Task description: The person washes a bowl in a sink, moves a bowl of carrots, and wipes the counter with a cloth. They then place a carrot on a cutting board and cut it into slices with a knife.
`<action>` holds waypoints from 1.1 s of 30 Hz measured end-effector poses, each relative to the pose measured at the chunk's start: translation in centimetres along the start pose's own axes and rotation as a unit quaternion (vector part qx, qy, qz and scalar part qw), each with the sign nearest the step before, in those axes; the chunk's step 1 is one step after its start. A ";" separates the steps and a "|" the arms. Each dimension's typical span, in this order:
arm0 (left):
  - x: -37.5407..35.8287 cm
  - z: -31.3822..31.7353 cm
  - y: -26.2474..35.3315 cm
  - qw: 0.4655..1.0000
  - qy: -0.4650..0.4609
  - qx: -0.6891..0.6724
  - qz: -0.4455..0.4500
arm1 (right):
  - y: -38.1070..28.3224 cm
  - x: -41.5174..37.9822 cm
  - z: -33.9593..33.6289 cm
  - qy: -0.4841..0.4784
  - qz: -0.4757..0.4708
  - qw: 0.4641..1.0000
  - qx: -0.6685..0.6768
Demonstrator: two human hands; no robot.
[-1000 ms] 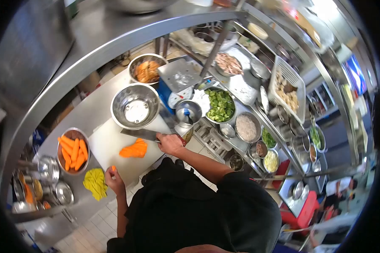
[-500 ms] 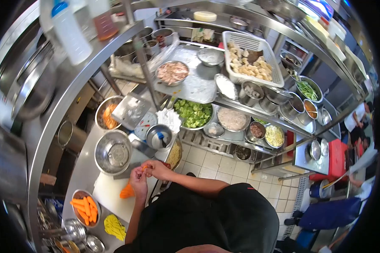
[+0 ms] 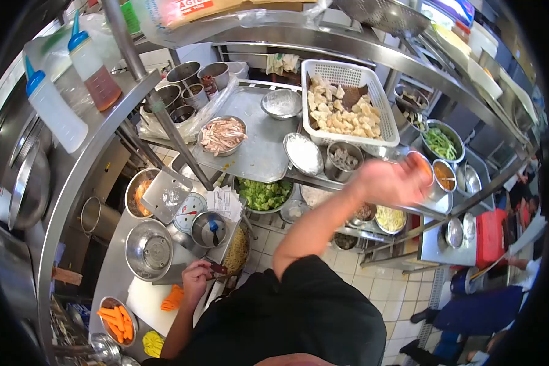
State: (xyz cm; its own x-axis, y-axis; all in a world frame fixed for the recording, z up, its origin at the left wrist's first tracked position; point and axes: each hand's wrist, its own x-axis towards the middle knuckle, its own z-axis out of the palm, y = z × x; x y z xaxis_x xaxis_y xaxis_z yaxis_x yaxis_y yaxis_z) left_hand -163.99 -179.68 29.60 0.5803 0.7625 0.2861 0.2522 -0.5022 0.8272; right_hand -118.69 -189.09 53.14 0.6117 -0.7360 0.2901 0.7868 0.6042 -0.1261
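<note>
My left hand [image 3: 195, 280] is low at the worktop's edge, fingers curled; what they hold, if anything, is hidden. Beside its fingertips is a dark red handle [image 3: 218, 268], and a flat metal blade [image 3: 171, 274] lies close by. Orange carrot pieces [image 3: 172, 297] rest on the white cutting board [image 3: 147, 300], just below that hand. My right hand [image 3: 399, 183] reaches far out to the right, blurred, over the rack's edge next to metal pots, one with orange contents [image 3: 422, 168]. Its fingers are too smeared to show a grip.
A bowl of carrots [image 3: 117, 323], a steel bowl [image 3: 149, 250] and a scale [image 3: 190, 210] stand on the left worktop. The rack holds a white basket [image 3: 348, 135] and a bowl of sliced meat [image 3: 222, 135]. Metal uprights and a shelf edge [image 3: 73, 183] frame the area. People work at far right.
My hands were together over the board with a small orange piece between them. My right hand has swung up and right to the rack; my left hand has moved slightly down and left.
</note>
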 end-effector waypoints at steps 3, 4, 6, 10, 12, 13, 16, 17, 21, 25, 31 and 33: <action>-0.5 -0.2 1.2 0.998 -0.023 0.054 0.029 | 12.9 -10.4 5.5 -0.248 0.202 0.922 -0.216; -0.6 -0.6 2.3 0.998 -0.007 0.060 0.023 | 15.2 -13.9 6.2 -0.318 0.256 0.874 -0.263; -0.9 -1.4 1.9 0.996 0.059 0.065 0.012 | 12.0 -17.2 5.1 -0.328 0.301 0.870 -0.211; -7.4 -4.1 -1.4 0.973 0.173 0.150 -0.030 | -2.6 -22.6 -4.1 -0.360 0.459 0.807 -0.087; -13.0 -6.2 -4.2 0.960 0.175 0.198 -0.097 | -9.7 -26.7 -9.0 -0.453 0.558 0.690 -0.083; -15.2 -7.3 -3.4 0.946 0.193 0.211 -0.155 | -13.6 -27.9 -11.1 -0.493 0.617 0.606 -0.092; -21.8 -10.3 -4.2 0.909 0.303 0.186 -0.218 | -20.6 -30.4 -17.6 -0.682 0.645 0.337 -0.069; -24.0 -10.5 -5.1 0.889 0.354 0.149 -0.248 | -21.5 -32.0 -20.2 -0.755 0.580 0.302 -0.046; -30.0 -10.2 -8.1 0.852 0.365 0.179 -0.329 | -23.8 -35.1 -21.9 -0.898 0.336 0.285 -0.007; -29.4 -10.4 -8.6 0.875 0.343 0.193 -0.282 | -23.8 -39.0 -24.4 -0.934 0.234 0.257 -0.081; -23.5 -12.4 -11.1 0.925 0.222 0.249 -0.179 | -24.6 -41.5 -25.1 -0.921 0.241 0.304 -0.038; -22.8 -11.9 -11.7 0.939 0.167 0.255 -0.158 | -25.7 -42.4 -24.6 -0.927 0.271 0.259 -0.030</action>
State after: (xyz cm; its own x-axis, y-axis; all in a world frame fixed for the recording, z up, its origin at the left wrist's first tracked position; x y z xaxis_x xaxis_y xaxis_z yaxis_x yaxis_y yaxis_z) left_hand -189.35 -186.31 19.13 0.1595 0.9492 0.2714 0.7584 -0.2938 0.5819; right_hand -162.84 -180.91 20.72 -0.4136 0.8955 0.1645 0.6608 0.4195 -0.6224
